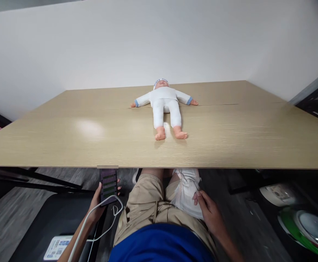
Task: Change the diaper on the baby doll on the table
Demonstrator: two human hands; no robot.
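Observation:
A baby doll (165,99) in white clothes with blue cuffs lies on its back on the wooden table (99,142). Its arms are spread and its bare feet point toward me. Below the table's front edge, my left hand (96,202) is wrapped round a smartphone (109,183) with a lit screen and a white cable (93,211) at its lower end. My right hand (206,207) pinches the edge of a white diaper (187,198), which rests on my thigh.
Left of me stands a black chair (49,207) with a white labelled device (57,247) on its seat. Green and white dishes (306,229) sit low on the right. A white wall (148,40) rises behind the table, and a dark glossy object (317,96) stands at the right.

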